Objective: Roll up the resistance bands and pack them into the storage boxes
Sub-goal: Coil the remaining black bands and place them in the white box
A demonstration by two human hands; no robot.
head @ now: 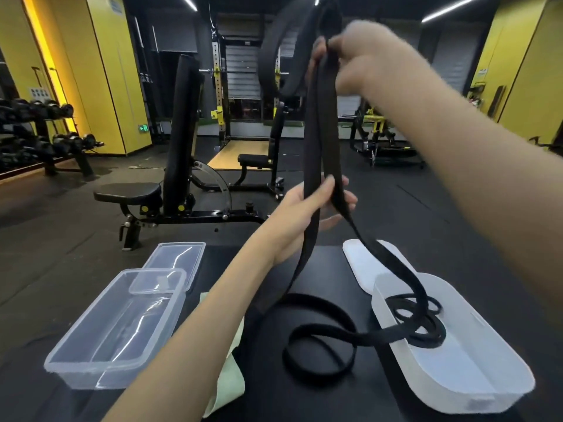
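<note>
A long black resistance band (316, 123) hangs in the air in front of me. My right hand (359, 56) pinches its top fold high up. Lower down, my left hand (307, 208) grips the two hanging strands. The band's tail loops on the black bench top (320, 345) and runs into the white storage box (475, 370) at the right, where a thinner black band (426, 324) lies coiled. A clear rectangular storage box (100, 342) stands at the left with nothing in it.
A clear lid (179, 257) lies behind the clear box and a white lid (362, 260) behind the white box. A pale green cloth (228, 382) lies under my left forearm. Beyond are an adjustable bench (170, 184), a dumbbell rack (39, 129) and a power rack (225, 95).
</note>
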